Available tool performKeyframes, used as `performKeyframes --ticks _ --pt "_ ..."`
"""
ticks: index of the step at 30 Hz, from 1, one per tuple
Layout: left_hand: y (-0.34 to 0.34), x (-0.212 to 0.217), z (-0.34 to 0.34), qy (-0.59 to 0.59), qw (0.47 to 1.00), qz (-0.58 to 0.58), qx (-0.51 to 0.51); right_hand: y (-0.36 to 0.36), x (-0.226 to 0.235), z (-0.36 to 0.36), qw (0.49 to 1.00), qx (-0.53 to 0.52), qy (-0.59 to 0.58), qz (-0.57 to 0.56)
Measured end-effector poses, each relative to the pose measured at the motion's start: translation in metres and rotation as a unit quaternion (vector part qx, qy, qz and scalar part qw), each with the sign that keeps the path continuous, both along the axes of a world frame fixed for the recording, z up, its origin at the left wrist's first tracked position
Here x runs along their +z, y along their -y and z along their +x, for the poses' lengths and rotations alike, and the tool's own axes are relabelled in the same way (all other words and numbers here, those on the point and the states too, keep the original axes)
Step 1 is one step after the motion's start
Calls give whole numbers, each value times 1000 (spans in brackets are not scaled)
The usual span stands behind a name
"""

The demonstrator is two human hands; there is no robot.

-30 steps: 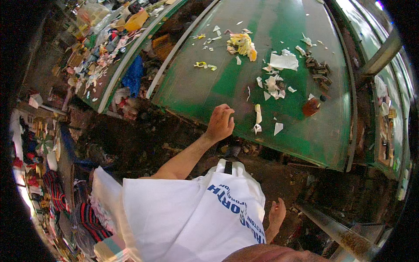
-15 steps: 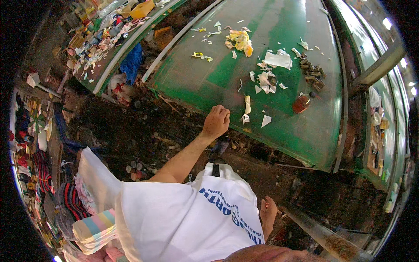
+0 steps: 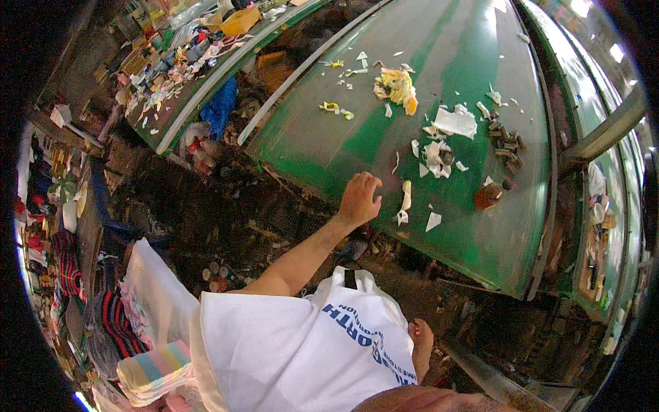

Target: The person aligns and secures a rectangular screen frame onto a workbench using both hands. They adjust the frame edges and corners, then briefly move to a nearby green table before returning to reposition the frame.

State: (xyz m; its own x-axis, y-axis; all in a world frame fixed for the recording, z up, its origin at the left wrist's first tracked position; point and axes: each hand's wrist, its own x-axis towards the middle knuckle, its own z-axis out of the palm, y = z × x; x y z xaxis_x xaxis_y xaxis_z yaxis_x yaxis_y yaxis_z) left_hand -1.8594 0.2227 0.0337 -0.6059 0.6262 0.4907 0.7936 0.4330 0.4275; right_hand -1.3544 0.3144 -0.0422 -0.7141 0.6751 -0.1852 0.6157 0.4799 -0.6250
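Fingers of the left hand (image 3: 359,199) are curled on the green belt (image 3: 357,141), holding nothing, so reaching the pale strip (image 3: 405,200) probably needs a small move sideways.

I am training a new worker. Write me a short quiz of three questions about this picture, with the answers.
1. True or false: the left hand is on the green surface, close to its near edge.
2. Which thing lies closest to that hand? A) the pale strip B) the yellow scraps C) the white sheet
3. Fill in: the person's shirt is ___ in colour.
Key: 1 true; 2 A; 3 white.
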Motion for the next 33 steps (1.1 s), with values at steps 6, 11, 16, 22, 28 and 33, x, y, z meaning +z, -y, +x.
performKeyframes --ticks 6,11,16,22,28,33 --pt "-12 -16 -16 45 998 -3 -47 -10 -60 -23 992 -43 -17 -113" --pt "-20 -13 -25 72 993 -70 -68 2 -41 -61 990 -60 -58 -111" --pt "-25 -9 -33 56 972 -188 -131 -12 60 -152 980 147 123 51" --pt "-13 -6 -38 67 972 -78 -210 -18 158 -265 991 -26 -118 63" --pt "1 -8 -38 84 937 -36 -338 -23 104 -306 990 4 -24 140" --pt "26 -5 -42 118 912 -185 -347 -7 102 -305 992 -50 30 113"
